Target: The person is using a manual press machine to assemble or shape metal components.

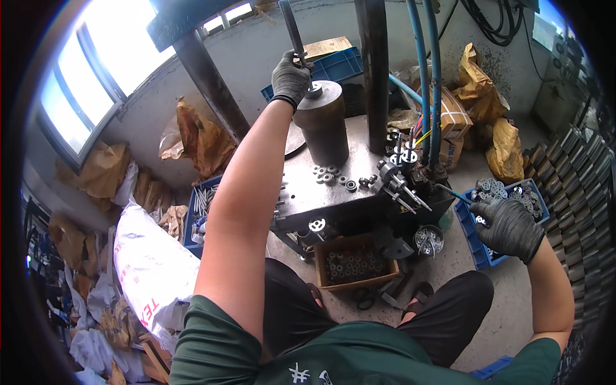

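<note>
Left hand (290, 78) grips the press lever (292, 29); right hand (510, 226), curled, digs in the blue bin (471, 240), so pull slowly

My gloved left hand (290, 78) grips the lever (292, 29) above the steel cylinder (323, 125) at the bench's (308, 192) far edge. My right hand (510, 226) reaches into the blue crate (476, 247) of metal rings (497, 188).

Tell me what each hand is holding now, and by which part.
The left hand has its grip around the lower end of a dark lever. The right hand reaches into the blue crate; whether it holds anything cannot be told.
</note>
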Tool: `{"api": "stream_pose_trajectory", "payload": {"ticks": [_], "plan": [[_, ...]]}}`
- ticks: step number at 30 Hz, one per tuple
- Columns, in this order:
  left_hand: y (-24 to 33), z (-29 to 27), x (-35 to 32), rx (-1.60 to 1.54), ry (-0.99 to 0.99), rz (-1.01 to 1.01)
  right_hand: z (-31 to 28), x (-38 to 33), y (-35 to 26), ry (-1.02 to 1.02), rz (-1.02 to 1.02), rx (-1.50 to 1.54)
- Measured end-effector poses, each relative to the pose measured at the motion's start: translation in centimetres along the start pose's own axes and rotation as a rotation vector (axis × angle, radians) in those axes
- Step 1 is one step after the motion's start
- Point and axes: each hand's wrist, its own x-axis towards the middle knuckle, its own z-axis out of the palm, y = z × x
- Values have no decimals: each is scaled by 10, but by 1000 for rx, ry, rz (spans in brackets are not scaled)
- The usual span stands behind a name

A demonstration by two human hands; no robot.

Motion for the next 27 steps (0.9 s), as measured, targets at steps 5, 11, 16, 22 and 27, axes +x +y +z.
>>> {"api": "stream_pose_trajectory", "payload": {"ticks": [5, 11, 16, 22, 27], "plan": [[12, 3, -9, -54, -48, -91, 7, -1, -1, 31, -199, -45], [-32, 30, -15, -316, -44, -142, 14, -10, 4, 88, -118, 13], [-19, 22, -22, -217, -88, -39, 46, -31, 4, 110, -75, 59], [-29, 29, -16, -333, -80, -93, 79, -58, 2, 69, -33, 163], [-3, 17, -31, -336, -120, -189, 82, -59, 2, 72, 2, 185]]}}
